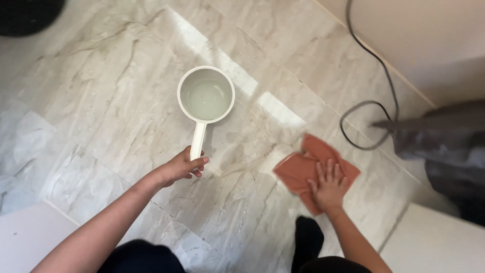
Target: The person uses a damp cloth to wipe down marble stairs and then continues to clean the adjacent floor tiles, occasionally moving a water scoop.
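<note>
Basically, left hand [181,167] gripped white plastic water-filled dipper [205,96] by its handle; right hand [329,185] pressed flat, fingers spread, on orange cloth [298,169] on marble floor [101,101].

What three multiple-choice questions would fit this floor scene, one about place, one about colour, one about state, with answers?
1. Where is the cloth?
A. under the right hand
B. inside the scoop
C. on the cable

2. What colour is the scoop?
A. blue
B. white
C. black

3. What is the left hand doing?
A. lying flat on the floor
B. pulling the cable
C. gripping the scoop's handle

A: the palm lies spread on it, on the floor.
B: bowl and handle are white.
C: fingers wrap the handle's end.
</note>
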